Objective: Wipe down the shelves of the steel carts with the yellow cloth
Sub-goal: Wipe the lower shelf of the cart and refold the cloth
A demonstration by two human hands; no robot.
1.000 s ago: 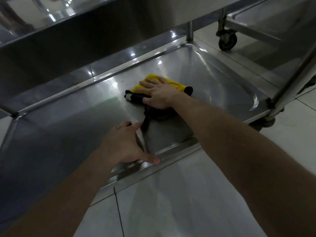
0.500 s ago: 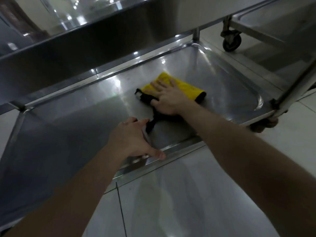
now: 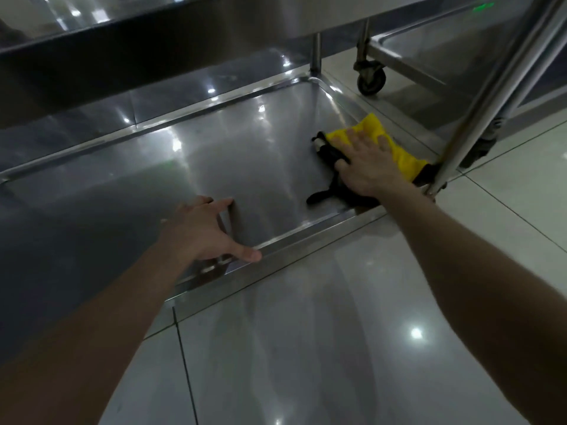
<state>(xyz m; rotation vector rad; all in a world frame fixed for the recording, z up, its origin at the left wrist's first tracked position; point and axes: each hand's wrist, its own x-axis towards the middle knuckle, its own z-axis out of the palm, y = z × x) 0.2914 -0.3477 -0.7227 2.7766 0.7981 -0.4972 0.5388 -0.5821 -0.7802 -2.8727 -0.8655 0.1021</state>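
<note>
Yellow cloth with black trim (image 3: 405, 157): pressed flat under your right hand (image 3: 366, 162), fingers straight, in the near right corner of the shiny steel bottom shelf (image 3: 214, 154).
Left hand (image 3: 202, 231): spread open, holding nothing, thumb on the near rim.
Obstacles: slanted steel post (image 3: 478, 111) just beside the cloth; upper steel shelf (image 3: 153, 35) overhead.
Room: shelf runs wide leftward.

Nothing to read here: no legible text, label, brand or number anywhere in view. The only candidate is a small green glow (image 3: 483, 7) on the steel cart shelf (image 3: 445, 35) at the top right, and it's too blurred to tell whether it is lettering at all.
</note>
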